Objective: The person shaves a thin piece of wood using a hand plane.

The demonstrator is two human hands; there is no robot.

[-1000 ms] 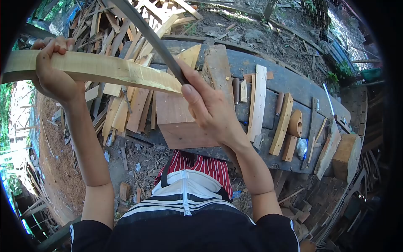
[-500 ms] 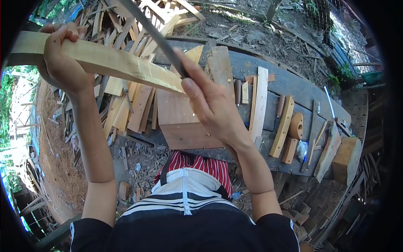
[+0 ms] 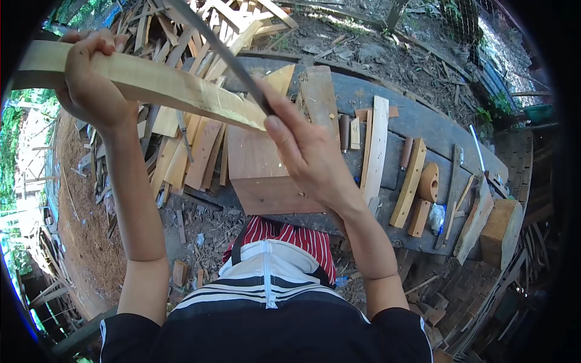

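Observation:
My left hand (image 3: 94, 78) is wrapped round a long pale wooden piece (image 3: 160, 81), raised at the upper left. Its far end slopes down to the right, over a big squared wood block (image 3: 272, 193); whether they touch is hidden by my right hand. Pale rough cut marks show on that end. My right hand (image 3: 311, 157) is closed on a long dark metal blade (image 3: 221, 51), its thumb towards the wood's end. The blade slants up and left across the wood, and its tip runs out of view. The handle is hidden in my fist.
A dark bench (image 3: 357, 97) carries a curved pale strip (image 3: 376, 139), a holed wooden bar (image 3: 408, 181), a rounded holed piece (image 3: 428, 181), a plastic bag (image 3: 437, 215) and tools. Scrap wood (image 3: 181, 139) is heaped at the left. A cut log (image 3: 502, 233) stands at the right end.
My left hand and the wood's raised end have shifted slightly up. My right hand and the blade stay nearly in place, both grips unchanged.

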